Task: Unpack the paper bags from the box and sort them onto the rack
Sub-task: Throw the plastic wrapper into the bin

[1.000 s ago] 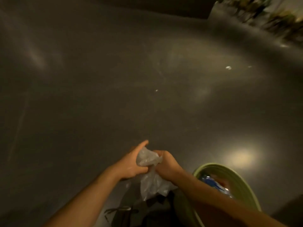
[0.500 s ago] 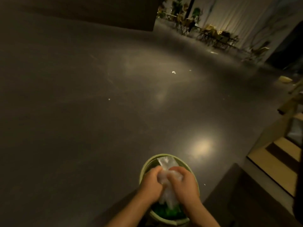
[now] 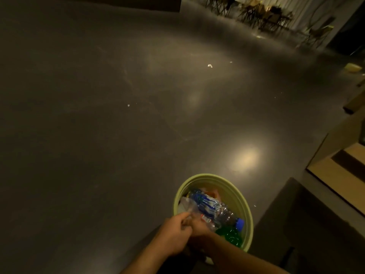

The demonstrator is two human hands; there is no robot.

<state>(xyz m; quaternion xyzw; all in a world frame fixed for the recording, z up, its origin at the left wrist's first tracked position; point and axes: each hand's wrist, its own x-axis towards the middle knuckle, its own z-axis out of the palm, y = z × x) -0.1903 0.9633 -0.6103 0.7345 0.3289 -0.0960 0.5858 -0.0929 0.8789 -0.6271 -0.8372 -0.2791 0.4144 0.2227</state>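
No paper bag and no box shows in the head view. My left hand (image 3: 175, 232) and my right hand (image 3: 201, 227) meet over the near rim of a pale green round bin (image 3: 246, 212) on the floor. Both hold a crumpled piece of clear plastic wrap (image 3: 188, 205), which reaches down into the bin. My left fingers curl round its near end; my right hand lies partly behind the left one. Inside the bin lie a clear bottle with a blue cap (image 3: 219, 210) and something green (image 3: 231, 235).
Dark polished floor (image 3: 98, 135) spreads ahead and to the left, with small white scraps (image 3: 210, 65). A light wooden stepped unit (image 3: 339, 175) stands at the right. A dark block (image 3: 296, 224) sits beside the bin. Chairs and tables (image 3: 262, 14) stand far back.
The view has swung so the bin lies under my hands. My hands have dropped from above the bin to its near rim, pushing the plastic wrap down among the bottles.
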